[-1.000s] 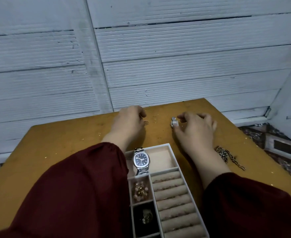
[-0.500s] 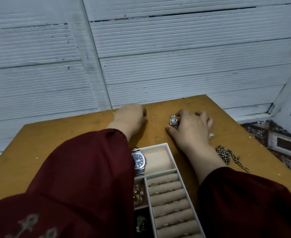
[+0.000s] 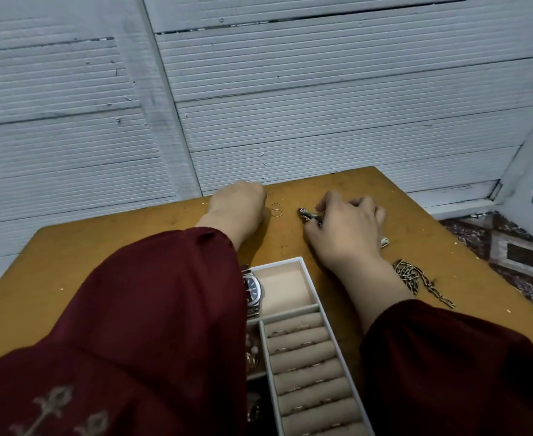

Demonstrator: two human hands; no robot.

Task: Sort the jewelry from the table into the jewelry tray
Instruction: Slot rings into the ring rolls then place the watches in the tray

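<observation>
Pinching, with the right hand, a small silver piece at the far part of the table. Resting the left hand knuckles-up just beside two thin gold rings, fingers tucked under, not showing whether holding anything. Leaving a chain near the right wrist, outside the jewelry tray lying between the forearms. Risking, likely, a dropped piece from so light a pinch, or rings swept away by the wide left sleeve draping over the tray's left side.

A single head-worn camera (wide-angle, edges bowed) looks forward and down, close over the ochre wooden table; the white ribbed wall fills twelve o'clock.
</observation>
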